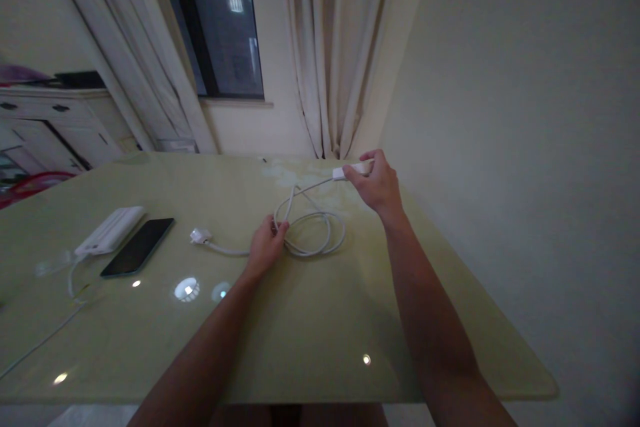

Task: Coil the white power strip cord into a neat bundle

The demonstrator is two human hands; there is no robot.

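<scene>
Loose loops of a white cable [320, 253] lie in front of me, and my left hand [267, 243] is closed around their left side. From that hand a stretch of the cable runs left to a white plug [201, 235] on the table. My right hand [375, 180], raised a little higher at the right, grips a small white rectangular block [347, 172], partly hidden by the fingers. A length of cable stretches between the block and the coil. What lies inside my left palm is hidden.
On the left of the glossy pale-green table [300, 333] lie a black phone [137, 248] and a white power strip or similar block [111, 230] with its own cord [43, 341]. A wall [525, 147] borders the right side. Curtains [335, 47] hang behind the far edge.
</scene>
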